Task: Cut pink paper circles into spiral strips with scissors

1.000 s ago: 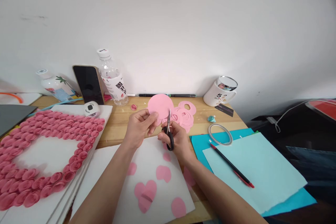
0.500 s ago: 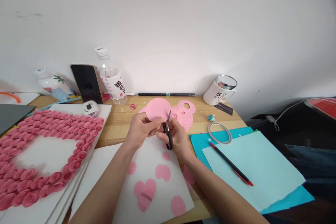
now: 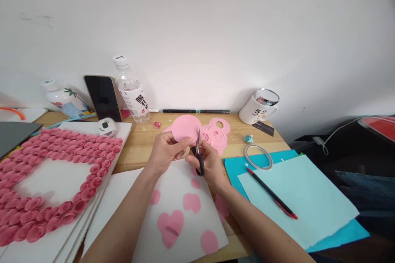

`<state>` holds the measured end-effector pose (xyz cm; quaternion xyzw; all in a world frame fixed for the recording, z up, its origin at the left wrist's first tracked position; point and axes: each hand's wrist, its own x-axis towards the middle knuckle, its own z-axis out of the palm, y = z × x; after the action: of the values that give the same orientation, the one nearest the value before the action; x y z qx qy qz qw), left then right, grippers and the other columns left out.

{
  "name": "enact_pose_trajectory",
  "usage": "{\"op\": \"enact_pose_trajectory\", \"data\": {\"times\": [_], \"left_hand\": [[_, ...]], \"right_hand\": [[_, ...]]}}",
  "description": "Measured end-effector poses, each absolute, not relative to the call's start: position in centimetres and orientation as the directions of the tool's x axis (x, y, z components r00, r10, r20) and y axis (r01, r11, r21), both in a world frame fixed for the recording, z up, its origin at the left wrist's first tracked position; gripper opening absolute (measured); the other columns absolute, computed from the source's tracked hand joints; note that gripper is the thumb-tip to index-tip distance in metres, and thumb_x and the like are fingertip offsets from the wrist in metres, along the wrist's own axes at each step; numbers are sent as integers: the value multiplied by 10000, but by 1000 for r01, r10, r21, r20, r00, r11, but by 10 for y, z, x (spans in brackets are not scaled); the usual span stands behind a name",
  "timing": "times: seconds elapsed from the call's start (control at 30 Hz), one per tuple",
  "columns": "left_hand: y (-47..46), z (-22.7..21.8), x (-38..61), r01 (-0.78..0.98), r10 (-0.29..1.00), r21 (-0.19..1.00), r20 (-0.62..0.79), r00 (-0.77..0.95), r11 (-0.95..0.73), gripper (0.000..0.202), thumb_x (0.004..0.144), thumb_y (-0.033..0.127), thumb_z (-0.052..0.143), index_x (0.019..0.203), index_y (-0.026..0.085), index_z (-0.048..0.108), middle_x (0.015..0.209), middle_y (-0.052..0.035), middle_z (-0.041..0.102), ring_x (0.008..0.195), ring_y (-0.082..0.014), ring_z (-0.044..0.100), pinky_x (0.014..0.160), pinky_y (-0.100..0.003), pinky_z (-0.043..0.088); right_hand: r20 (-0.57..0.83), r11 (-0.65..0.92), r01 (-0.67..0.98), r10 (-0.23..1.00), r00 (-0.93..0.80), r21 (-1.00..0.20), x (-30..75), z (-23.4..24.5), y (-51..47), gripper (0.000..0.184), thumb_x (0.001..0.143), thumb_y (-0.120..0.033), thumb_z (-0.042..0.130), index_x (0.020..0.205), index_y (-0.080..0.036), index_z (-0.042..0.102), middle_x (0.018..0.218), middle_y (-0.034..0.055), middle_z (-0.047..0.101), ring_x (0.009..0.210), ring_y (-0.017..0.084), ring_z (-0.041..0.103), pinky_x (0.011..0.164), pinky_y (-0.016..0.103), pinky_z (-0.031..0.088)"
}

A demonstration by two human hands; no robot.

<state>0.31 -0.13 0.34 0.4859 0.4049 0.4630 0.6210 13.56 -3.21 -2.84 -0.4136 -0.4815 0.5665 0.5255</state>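
Observation:
Pinched in my left hand is a pink paper circle, held up above the table. My right hand grips a pair of black-handled scissors, with the blades pointing up at the circle's right edge. Whether the paper lies between the blades is hard to make out. Behind my hands lies a pile of pink paper rings. Below them, a white board bears several pink paper pieces, among them a heart-like piece.
On the left, a board carries rows of pink paper roses. A phone and a plastic bottle stand against the wall. To the right are a mug, a tape roll, a pen and pale blue paper.
The scissors in my right hand have shifted very slightly, and their blades look closer together. My left hand and the pink circle have hardly moved.

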Motion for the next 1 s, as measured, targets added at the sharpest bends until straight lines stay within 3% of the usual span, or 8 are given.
{"op": "enact_pose_trajectory", "data": {"times": [0.63,1.0], "left_hand": [[-2,9,3,-200,984,975,-67,168,100,258,657,264,687,548,134,492,387,72,389,346,-17,313,349,-165,195],[-2,4,0,-160,967,982,-56,247,98,280,665,258,688,524,130,483,429,61,408,385,-22,334,378,-171,237]], "right_hand": [[-31,-42,-152,997,-76,-988,132,-31,-34,305,617,-264,727,803,-180,500,533,-61,512,443,73,444,421,186,338],[106,91,-155,990,-89,-984,136,-23,-32,415,589,-378,769,770,-191,445,651,-40,484,577,98,446,532,222,376]]}}
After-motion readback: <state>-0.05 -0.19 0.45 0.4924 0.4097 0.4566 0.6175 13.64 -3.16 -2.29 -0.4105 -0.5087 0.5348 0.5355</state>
